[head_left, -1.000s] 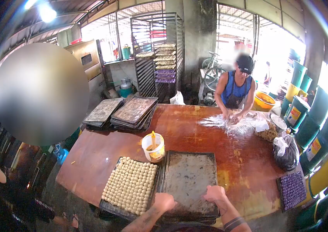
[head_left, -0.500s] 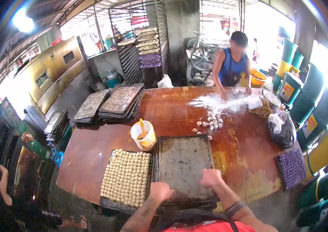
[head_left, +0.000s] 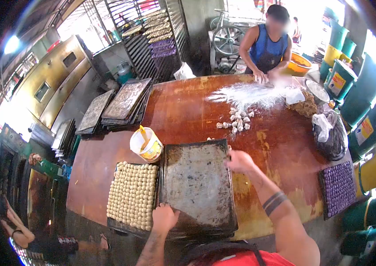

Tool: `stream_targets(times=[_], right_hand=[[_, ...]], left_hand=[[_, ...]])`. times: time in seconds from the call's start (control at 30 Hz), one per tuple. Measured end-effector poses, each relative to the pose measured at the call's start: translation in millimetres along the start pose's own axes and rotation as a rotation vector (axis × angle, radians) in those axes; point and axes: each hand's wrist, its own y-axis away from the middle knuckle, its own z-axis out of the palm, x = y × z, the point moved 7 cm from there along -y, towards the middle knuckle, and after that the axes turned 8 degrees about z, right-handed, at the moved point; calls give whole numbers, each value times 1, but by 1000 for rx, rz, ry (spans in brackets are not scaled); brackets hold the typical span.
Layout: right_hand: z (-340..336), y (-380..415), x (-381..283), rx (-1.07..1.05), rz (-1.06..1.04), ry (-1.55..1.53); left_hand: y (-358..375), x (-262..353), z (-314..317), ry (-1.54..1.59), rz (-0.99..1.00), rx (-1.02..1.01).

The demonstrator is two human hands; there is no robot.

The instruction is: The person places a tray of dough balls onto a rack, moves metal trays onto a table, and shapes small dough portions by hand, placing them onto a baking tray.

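Observation:
A worn, dark-rimmed baking tray (head_left: 199, 177) lies in front of me on top of a stack. My left hand (head_left: 165, 217) is closed at its near left edge, thumb lying inward over the tray. Farther up the opposite side, my right hand (head_left: 239, 160) is closed at the right rim, its fingertips partly hidden. Left of this tray sits another one covered with rows of pale dough balls (head_left: 132, 195). Behind them stands a white tub (head_left: 147, 145) with an orange-handled tool in it.
Across the wooden table (head_left: 179, 99), a co-worker (head_left: 267, 46) handles something over spread flour (head_left: 245, 95). Small floured dough pieces (head_left: 237, 119) lie nearby. Stacked trays (head_left: 123, 104) stand at the back left. Purple balls on a tray (head_left: 339, 184) and a black bag (head_left: 331, 137) are right.
My right hand has moved forward along the tray's right rim. My left hand has shifted to its near left edge. The camera view has tilted, and the co-worker's hands have come closer together.

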Motion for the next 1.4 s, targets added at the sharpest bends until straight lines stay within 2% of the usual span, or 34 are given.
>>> stream_targets(times=[0.1,0.13,0.23,0.43,0.47,0.57,0.6,0.67,0.7,0.73,0.77,0.83,0.9,0.97,1.03,1.1,1.2,1.3,1.4], right_hand=[[-25,-57,1,107,-158,-98],[-34,-74,-4,213,-235,-104],[-33,-117,-27,77,-309,-177],[21,-174,-63,-574,-445,-209],[36,-184,-54,-552,-261,-111],[49,-187,-18,-883,-76,-293],[44,-192,-2,-815,14,-238],[41,-199,31,-699,-43,-115],[38,-193,48,-733,-33,-169],[20,-178,49,-779,-76,-61],[62,-191,79,-963,-18,-62],[35,-149,80,-958,11,88],[8,-138,67,-862,-191,291],[-12,-196,67,-439,-294,243],[-67,-242,76,-37,-28,-65],[-82,-275,104,202,180,-138],[-74,-291,115,286,292,67],[-48,-279,75,97,176,159],[-26,-238,31,127,-179,352]], left_hand=[[-7,7,2,30,-87,2],[-11,8,5,25,-119,-1],[-10,20,-2,59,-205,-24],[-10,35,13,28,-202,25],[-10,39,13,22,-197,35],[-17,37,22,-2,-192,32],[-20,36,23,11,-202,18],[-23,35,20,37,-220,-9],[-22,34,20,38,-222,-17],[-22,35,20,40,-225,-21],[-22,34,20,42,-228,-24],[-23,32,21,40,-219,-20],[-25,32,26,22,-206,-26],[-27,33,30,-8,-194,-30],[-33,34,29,-11,-214,-56],[-33,38,28,-17,-219,-74],[-31,44,27,-33,-211,-82],[-31,49,25,-44,-212,-76],[-30,54,18,-39,-209,-77]])
